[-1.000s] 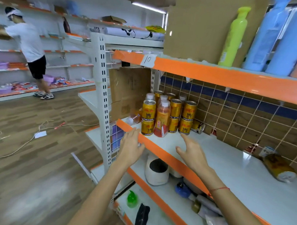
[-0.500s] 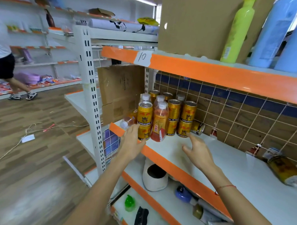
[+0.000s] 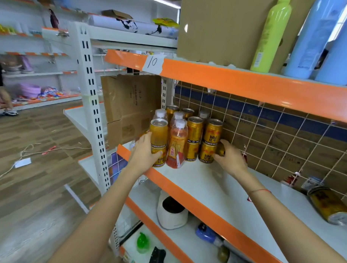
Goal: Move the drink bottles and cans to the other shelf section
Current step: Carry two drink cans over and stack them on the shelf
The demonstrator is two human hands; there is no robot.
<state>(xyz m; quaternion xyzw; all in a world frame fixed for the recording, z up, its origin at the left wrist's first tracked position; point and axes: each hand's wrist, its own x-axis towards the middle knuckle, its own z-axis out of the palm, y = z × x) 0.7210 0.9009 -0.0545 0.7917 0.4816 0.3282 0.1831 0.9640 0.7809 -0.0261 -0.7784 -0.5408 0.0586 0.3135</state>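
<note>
We are now closing both hands on the cans (image 3: 194, 140): left hand (image 3: 144, 154) wrapping the front stack (image 3: 158, 142), right hand (image 3: 229, 157) gripping a fallen can (image 3: 220, 149) (fingers curled), so lifting comes next.

We are reaching both bare arms forward, forearms extended. Our left hand (image 3: 143, 156) is cupping inward with its thumb curled, while our right hand (image 3: 229, 159) appears to be curling its fingers (image 3: 220, 142), though they are partly hidden.
</note>
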